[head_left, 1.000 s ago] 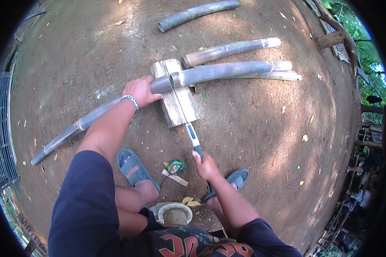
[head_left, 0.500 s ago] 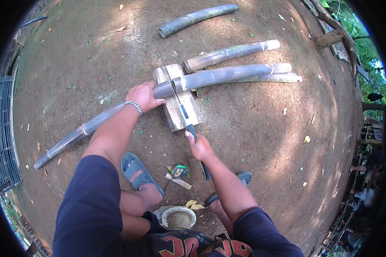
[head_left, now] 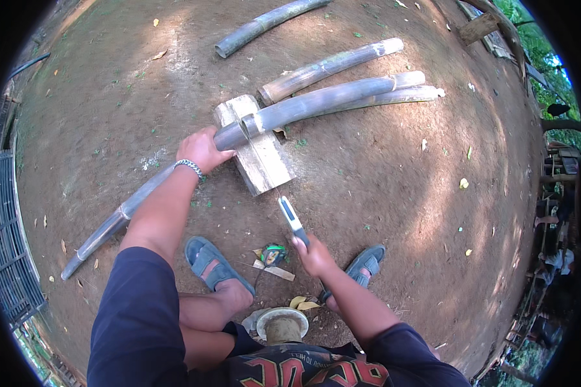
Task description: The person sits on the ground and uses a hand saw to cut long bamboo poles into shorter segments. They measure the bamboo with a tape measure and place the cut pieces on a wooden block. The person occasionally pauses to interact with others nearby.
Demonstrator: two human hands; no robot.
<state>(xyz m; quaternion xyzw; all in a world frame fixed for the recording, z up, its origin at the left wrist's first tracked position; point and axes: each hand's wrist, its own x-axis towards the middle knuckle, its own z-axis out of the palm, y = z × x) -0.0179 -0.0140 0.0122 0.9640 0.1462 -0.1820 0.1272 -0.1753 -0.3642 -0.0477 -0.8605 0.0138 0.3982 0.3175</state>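
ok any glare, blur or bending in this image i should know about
In the head view, fisheye curves the slatted panel at the left rim; also in the head view, sunlight dapples the ground at right, the wooden block looks bright and pale, the saw has a hard-to-see blade, and dark clutter at the right rim is unclear.

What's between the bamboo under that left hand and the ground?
A wooden block, under the bamboo just right of the left hand; the head view shows it.

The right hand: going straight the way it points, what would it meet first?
Probably the near end of the wooden block, though the height of the right hand is unclear.
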